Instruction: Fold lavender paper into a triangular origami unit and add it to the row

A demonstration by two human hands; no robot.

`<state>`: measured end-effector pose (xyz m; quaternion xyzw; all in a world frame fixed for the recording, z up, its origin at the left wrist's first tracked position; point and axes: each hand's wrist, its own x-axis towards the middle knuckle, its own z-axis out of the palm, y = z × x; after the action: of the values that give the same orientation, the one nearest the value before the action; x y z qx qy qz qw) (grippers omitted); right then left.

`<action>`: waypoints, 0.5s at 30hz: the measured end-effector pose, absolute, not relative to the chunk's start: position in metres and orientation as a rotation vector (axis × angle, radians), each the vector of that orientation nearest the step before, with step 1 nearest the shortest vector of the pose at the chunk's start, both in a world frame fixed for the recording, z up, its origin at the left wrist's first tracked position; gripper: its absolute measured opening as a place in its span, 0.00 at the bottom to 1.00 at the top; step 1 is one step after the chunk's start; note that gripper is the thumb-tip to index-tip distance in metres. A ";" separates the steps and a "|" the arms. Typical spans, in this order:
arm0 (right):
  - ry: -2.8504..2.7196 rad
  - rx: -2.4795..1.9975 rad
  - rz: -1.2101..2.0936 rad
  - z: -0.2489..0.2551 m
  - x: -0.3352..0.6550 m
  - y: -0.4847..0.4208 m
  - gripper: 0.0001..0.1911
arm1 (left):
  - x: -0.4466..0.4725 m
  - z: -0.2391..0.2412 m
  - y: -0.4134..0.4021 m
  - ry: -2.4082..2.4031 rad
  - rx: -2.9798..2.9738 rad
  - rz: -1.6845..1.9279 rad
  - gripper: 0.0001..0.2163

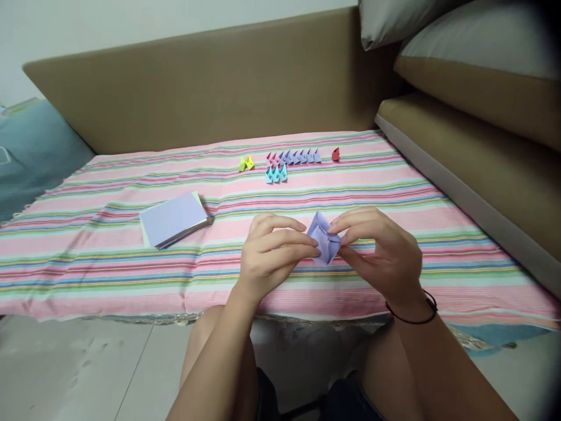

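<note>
A small lilac piece of folded paper [322,240] is held between both hands above the striped cloth. My left hand [272,251] pinches its left side with curled fingers. My right hand [381,251], with a black band at the wrist, pinches its right side. The fold stands open like a little pocket between the fingertips.
A stack of lilac paper sheets [174,220] lies to the left on the striped cloth [87,245]. Several small folded paper pieces [289,161] in yellow, pink, lilac, blue and red stand in rows farther back. Brown cushions [482,152] rise at the right, a backrest behind.
</note>
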<state>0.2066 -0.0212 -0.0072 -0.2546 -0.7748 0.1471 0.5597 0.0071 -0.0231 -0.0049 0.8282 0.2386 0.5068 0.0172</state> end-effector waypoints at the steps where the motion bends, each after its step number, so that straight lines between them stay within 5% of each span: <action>1: -1.830 -0.610 0.325 -0.007 0.207 -0.022 0.12 | 0.007 -0.004 -0.024 0.742 2.602 1.573 0.09; 15: -1.937 -0.564 -0.007 -0.012 0.213 -0.019 0.12 | 0.009 0.000 -0.027 0.748 2.667 1.581 0.06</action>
<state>0.2130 -0.0186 -0.0123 -0.2367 -0.8125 -0.0027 0.5328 0.0093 -0.0271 -0.0001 0.8360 0.2346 0.4955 -0.0238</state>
